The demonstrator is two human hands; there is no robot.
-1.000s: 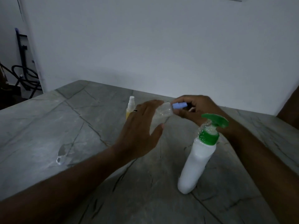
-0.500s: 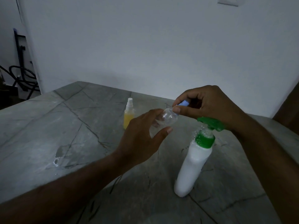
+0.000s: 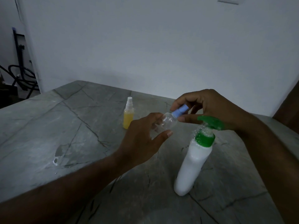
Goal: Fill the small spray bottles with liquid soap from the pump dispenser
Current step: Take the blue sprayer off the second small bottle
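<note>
Gripping a clear small spray bottle (image 3: 168,122) above the grey table (image 3: 48,130), the left hand (image 3: 144,143) curls fingers and thumb around its body. The right hand (image 3: 212,107) pinches the bottle's blue spray cap (image 3: 179,112) between thumb and fingers. Just below the right hand stands the white pump dispenser (image 3: 194,160) with its green pump. Beyond the left hand stands a yellow-filled spray bottle (image 3: 128,116).

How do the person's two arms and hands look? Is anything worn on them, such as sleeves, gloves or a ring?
Both forearms are bare right down to the frame's edge: no sleeves and no gloves are in view. The left hand and the right hand show short, plain fingernails. No watch or bracelet shows at either wrist. In this dim picture no ring can be made out.
</note>
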